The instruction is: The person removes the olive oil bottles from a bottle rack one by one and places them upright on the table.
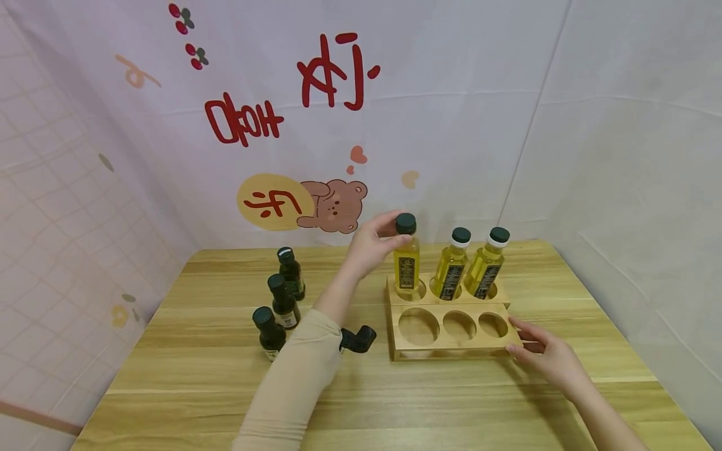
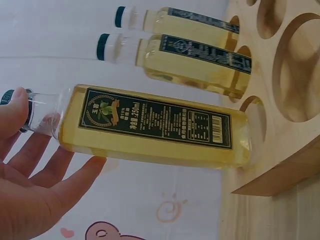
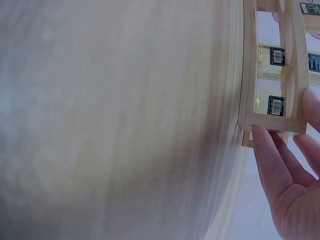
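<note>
My left hand [image 1: 372, 245] holds a bottle of yellow oil [image 1: 407, 266] near its dark green cap, thumb on the cap side. That bottle stands upright with its base at the back-left hole of a two-tier wooden rack [image 1: 451, 354]; in the left wrist view its black label [image 2: 155, 117] faces the camera. Whether its base rests inside the hole I cannot tell. Two more oil bottles [image 1: 449, 272] [image 1: 486, 272] lean slightly in the other back holes. At the rack's right end, my right hand [image 1: 549, 360] grips the front tier's corner between thumb and fingers.
Three dark bottles with green caps [image 1: 290, 275] [image 1: 284, 304] [image 1: 271, 335] stand in a row on the left of the wooden table [image 1: 186, 388]. A black device [image 1: 358, 339] shows beside the left wrist. A printed white cloth [image 1: 451, 125] hangs behind.
</note>
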`<state>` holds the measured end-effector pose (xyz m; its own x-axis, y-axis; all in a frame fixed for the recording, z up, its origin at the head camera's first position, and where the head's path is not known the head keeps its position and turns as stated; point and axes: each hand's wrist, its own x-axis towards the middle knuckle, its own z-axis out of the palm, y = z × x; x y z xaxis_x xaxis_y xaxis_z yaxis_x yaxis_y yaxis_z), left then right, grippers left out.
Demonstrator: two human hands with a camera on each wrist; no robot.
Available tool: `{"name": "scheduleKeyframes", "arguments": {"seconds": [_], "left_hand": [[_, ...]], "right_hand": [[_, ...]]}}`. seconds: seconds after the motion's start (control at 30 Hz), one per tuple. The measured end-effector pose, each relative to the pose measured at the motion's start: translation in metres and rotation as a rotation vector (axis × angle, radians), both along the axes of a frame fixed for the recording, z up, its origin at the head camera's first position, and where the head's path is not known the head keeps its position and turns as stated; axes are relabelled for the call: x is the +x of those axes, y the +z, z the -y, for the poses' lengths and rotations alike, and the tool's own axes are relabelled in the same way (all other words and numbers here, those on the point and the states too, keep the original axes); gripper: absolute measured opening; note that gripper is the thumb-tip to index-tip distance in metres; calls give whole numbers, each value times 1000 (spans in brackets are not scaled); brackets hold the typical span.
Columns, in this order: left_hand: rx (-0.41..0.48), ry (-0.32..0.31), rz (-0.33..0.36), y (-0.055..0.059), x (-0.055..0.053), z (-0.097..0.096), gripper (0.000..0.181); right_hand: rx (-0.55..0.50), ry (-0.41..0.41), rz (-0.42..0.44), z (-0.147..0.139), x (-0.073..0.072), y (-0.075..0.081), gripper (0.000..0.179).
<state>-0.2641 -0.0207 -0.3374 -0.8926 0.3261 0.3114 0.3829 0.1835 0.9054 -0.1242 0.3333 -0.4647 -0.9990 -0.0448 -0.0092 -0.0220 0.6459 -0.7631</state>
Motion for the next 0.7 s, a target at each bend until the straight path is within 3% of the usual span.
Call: {"name": "scheduleKeyframes", "arguments": {"seconds": [0.47,0.7], "left_hand": [[-44,38,17,15,8,39,46],[-57,59,24,16,10,57,46]], "right_hand": [[26,-9,0,0,0,-1,67],[27,-9,12,0,1,-1,68]]}}
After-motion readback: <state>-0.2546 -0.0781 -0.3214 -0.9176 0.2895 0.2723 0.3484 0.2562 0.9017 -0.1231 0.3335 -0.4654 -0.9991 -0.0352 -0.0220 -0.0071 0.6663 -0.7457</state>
